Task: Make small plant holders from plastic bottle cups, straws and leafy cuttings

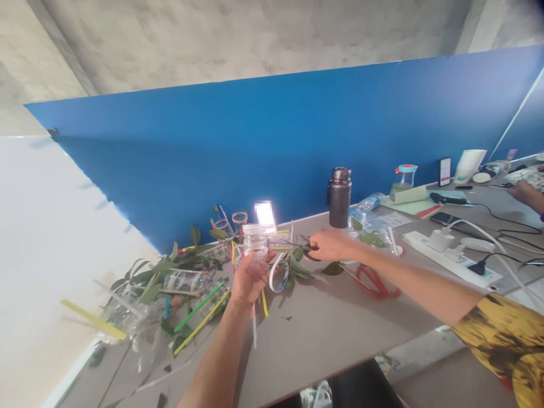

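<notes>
My left hand (pixel 251 276) is closed around a small clear plastic bottle (pixel 255 241), held upright above the grey table (pixel 314 328). My right hand (pixel 332 245) is closed on dark-handled scissors (pixel 306 247) whose blades point left toward the bottle. Green leaves (pixel 300 266) and a white strip loop (pixel 278 277) lie on the table between my hands. Red-handled scissors (pixel 374 281) lie under my right forearm.
Leafy twigs (pixel 170 266), coloured straws (pixel 199 309) and clear cups (pixel 123 311) crowd the left side. A dark flask (pixel 339 197) stands by the blue partition (pixel 272 147). A power strip (pixel 450 256) with cables, phones and a jar (pixel 403 178) are right. Another person's hand (pixel 525 192) shows far right.
</notes>
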Available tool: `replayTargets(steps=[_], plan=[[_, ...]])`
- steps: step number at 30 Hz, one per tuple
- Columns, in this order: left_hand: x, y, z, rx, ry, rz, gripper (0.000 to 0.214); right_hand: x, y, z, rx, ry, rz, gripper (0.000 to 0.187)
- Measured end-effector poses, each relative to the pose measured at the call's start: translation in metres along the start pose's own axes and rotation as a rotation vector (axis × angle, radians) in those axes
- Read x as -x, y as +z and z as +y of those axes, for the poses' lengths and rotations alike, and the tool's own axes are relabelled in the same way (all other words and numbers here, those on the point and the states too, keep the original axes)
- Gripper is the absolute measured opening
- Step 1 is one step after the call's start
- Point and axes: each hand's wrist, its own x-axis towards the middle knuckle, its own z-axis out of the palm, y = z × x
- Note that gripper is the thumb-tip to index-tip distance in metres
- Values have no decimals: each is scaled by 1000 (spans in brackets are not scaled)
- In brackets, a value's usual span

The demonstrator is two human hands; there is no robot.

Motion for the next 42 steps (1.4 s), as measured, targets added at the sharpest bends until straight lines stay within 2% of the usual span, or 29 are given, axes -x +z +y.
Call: replayTargets(steps=[3,8,13,17,19,21,23,25,27,29,31,33,35,37,42], plan=[[1,1,2,4,-17,-17,39,-4,8,14,-13,109,9,35],[2,1,4,-3,-6,-39,43,-7,28,57,1,325,-50,33],[0,-2,1,-43,13,-63,49,-4,44,80,-33,323,-214,18],[-2,-3,-1,-10,3,-103,53,-6,34,82,-68,284,-319,9],[-2,-3,-2,33,-27,-125,52,-9,24,74,-59,269,-267,7],[-1,-2,-3,78,-54,-156,49,-12,16,55,-113,216,-114,22],[-1,-2,-4,113,-70,-191,45,-14,15,25,-457,50,90,42],[0,-3,-5,135,-72,-215,41,-17,21,-11,-779,-98,104,63],[0,-3,-6,133,-65,-225,38,-21,29,-44,-956,-142,96,81],[1,-2,-6,114,-50,-226,37,-26,37,-68,-1088,-150,109,81],[2,-1,-7,98,-46,-228,38,-30,42,-83,-1175,-153,129,65],[2,0,-7,99,-58,-230,39,-34,45,-88,-1193,-160,156,46],[2,0,-7,112,-75,-225,38,-37,48,-87,-1180,-177,178,37],[1,-1,-8,127,-81,-207,38,-39,50,-81,-1212,-217,147,38],[-1,-1,-10,144,-124,-175,38,-40,59,-64,-1410,-331,-31,55]])
